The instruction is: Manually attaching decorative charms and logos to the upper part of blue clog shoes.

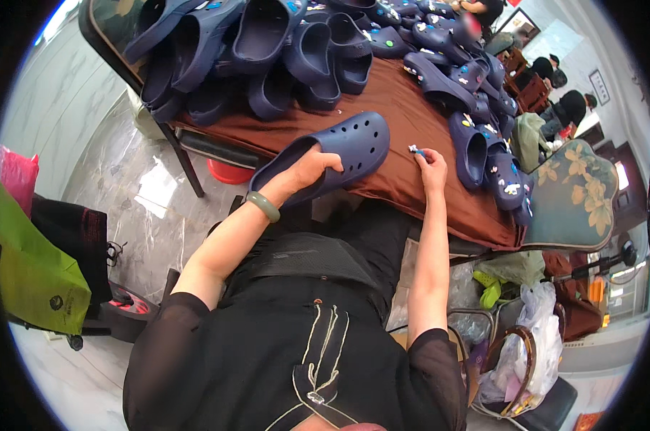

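Note:
My left hand (312,169), with a green bangle (263,206) at its wrist, is closed round the side of a navy clog (362,136). Its thumb lies on the outside and the other fingers are hidden inside the opening. The clog's toe, with its round holes, points up and to the right. To the right of it, my right hand (433,171) pinches a small white and blue shoe charm (414,149) between its fingertips, apart from the clog. Both hands are above the near edge of a brown cloth (404,108).
Plain navy clogs (264,36) are piled on the far left of the cloth. Clogs bearing charms (508,179) lie along its right side. Two chairs with flowered backs (580,190) flank it. Bags (530,337) sit at lower right; a red basin (228,172) stands below.

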Demonstrator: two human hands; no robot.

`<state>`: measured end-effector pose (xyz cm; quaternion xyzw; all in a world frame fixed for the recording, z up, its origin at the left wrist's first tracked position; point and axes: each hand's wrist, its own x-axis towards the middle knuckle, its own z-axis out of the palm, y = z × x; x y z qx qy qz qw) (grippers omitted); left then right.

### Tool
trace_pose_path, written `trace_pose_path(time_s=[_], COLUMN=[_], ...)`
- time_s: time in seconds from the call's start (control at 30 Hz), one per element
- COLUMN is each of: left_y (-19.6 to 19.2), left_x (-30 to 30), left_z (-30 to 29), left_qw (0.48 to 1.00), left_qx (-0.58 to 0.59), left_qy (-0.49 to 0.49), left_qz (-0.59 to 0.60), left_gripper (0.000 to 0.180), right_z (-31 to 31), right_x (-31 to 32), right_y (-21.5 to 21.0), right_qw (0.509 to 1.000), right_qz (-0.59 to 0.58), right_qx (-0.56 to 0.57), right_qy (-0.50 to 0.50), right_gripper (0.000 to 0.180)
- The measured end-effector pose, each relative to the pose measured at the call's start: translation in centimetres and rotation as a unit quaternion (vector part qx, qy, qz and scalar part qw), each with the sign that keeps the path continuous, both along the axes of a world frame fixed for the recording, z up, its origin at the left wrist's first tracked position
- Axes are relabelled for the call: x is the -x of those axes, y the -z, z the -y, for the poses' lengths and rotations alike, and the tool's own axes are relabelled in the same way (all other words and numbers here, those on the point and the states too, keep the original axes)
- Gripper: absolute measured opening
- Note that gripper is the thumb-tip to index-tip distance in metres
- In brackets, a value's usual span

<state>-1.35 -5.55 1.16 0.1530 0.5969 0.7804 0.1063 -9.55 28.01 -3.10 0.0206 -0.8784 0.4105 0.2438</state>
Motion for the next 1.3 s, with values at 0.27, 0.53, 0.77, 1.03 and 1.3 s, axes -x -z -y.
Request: trace_pose_path(time_s=[0.27, 0.53, 0.77, 1.03, 1.3], left_y=[1.0, -0.2, 0.5, 1.4, 0.8], left_x=[0.2, -0.7, -0.5, 0.2, 0.1], left_z=[0.0, 0.2, 0.4, 0.7, 0.5], left_qw=[0.999, 0.991, 0.992, 0.993, 0.996], left_qx=[-0.018, -0.111, -0.114, -0.105, -0.076], left_qy=[0.003, 0.066, 0.053, 0.049, 0.048], left_qz=[-0.034, 0.014, -0.005, -0.005, 0.013], left_gripper=[0.031, 0.043, 0.041, 0.042, 0.045], right_z=[3.5, 11.4, 13.2, 13.7, 12.4], right_x=[-1.4, -5.3, -8.5, -9.7, -3.6], right_y=[-1.5, -5.2, -4.6, -4.0, -4.8], right_qw=[0.976, 0.916, 0.953, 0.973, 0.974], right_qz=[-0.034, 0.047, 0.020, -0.003, -0.015], right_qx=[0.211, 0.336, 0.193, 0.018, 0.153], right_qy=[-0.034, -0.214, -0.234, -0.229, -0.164], right_gripper=[0.014, 0.014, 0.011, 0.011, 0.014])
